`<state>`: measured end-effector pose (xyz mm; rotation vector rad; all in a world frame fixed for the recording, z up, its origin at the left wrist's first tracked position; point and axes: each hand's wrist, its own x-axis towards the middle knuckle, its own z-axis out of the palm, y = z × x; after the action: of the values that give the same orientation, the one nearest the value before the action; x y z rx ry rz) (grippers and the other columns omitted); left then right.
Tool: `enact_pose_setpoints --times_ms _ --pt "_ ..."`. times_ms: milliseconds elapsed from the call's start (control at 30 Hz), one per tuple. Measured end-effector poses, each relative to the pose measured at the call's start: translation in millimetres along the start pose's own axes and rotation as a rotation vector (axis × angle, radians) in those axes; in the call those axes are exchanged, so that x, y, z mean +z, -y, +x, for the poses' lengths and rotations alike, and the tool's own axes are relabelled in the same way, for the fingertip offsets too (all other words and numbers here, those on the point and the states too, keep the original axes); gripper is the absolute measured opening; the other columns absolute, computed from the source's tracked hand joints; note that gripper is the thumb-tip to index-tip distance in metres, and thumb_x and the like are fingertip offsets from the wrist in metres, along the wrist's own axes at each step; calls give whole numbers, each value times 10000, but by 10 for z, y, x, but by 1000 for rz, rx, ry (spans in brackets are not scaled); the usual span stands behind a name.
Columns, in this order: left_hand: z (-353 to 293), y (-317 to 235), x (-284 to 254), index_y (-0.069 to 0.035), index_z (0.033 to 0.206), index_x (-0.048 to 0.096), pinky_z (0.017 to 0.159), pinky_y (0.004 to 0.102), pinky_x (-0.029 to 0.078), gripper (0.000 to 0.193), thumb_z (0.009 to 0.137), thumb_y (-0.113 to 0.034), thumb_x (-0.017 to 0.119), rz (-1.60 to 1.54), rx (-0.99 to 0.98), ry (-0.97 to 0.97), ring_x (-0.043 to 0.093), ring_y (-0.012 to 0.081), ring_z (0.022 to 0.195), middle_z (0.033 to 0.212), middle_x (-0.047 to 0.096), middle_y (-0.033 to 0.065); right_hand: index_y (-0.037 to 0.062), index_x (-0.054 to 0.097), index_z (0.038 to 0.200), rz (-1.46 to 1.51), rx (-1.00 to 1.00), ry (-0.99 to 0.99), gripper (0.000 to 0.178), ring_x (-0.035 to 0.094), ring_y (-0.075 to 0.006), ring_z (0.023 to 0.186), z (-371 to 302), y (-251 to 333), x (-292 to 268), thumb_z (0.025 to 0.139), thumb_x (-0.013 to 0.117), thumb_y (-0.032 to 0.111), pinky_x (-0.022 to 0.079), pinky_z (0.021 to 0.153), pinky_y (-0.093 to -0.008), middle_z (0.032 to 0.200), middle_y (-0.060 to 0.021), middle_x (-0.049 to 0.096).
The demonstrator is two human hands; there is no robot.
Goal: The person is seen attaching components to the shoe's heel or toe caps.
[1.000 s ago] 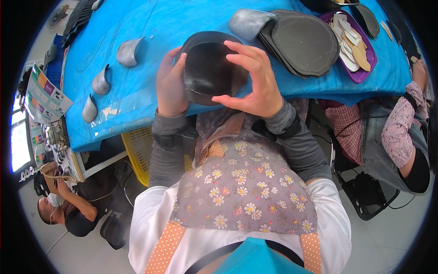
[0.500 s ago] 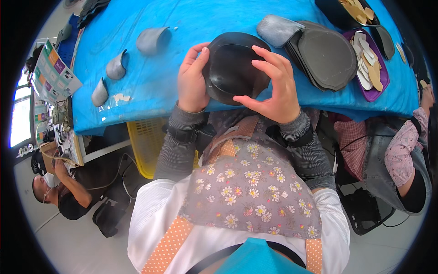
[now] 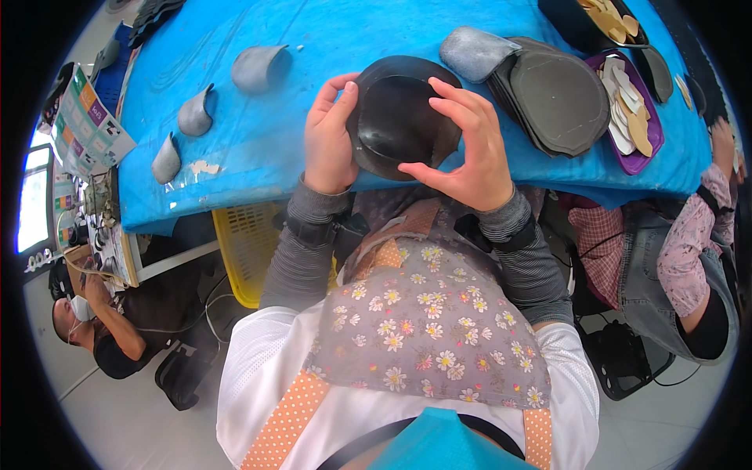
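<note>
A rounded black moulded piece (image 3: 403, 117), glossy and dished in the middle with a flat rim, is held up over the front edge of the blue-covered table. My left hand (image 3: 330, 137) grips its left rim, thumb at the front and fingers behind. Around its right edge my right hand (image 3: 474, 149) curls, thumb at the lower rim and fingertips at the upper right. To the right lies a stack of flat dark grey shaped sheets (image 3: 558, 102). A curved grey piece (image 3: 476, 53) rests against that stack's upper left.
Three curved grey pieces, one of them here (image 3: 258, 69), lie on the blue cover (image 3: 313, 23) at left. A purple tray (image 3: 654, 149) with pale cut shapes and a black tray (image 3: 560, 16) stand at right. A yellow basket (image 3: 239, 258) sits below the table. Co-workers sit on both sides.
Both hands keep nearly the same grip on the black piece. The view has shifted very slightly; at right the co-worker's arm has moved a little.
</note>
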<state>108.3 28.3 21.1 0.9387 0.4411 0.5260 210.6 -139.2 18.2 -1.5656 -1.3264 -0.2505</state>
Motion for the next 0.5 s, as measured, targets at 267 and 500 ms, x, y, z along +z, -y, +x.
enact_pose_setpoints --times_ms 267,500 --pt "-55 -42 67 19 1103 564 749 272 533 270 862 -52 663 142 28 20 655 156 864 1022 668 113 84 483 1331 -164 44 131 789 427 -340 1281 -13 30 -104 679 821 372 270 1093 -457 1401 -130 474" --pt "-270 -38 122 10 1089 557 781 285 519 283 847 -56 688 84 -127 24 638 149 889 1014 657 92 17 530 1250 479 371 -256 534 616 -206 1017 -71 8 48 796 771 164 504 834 -300 1150 -131 629"
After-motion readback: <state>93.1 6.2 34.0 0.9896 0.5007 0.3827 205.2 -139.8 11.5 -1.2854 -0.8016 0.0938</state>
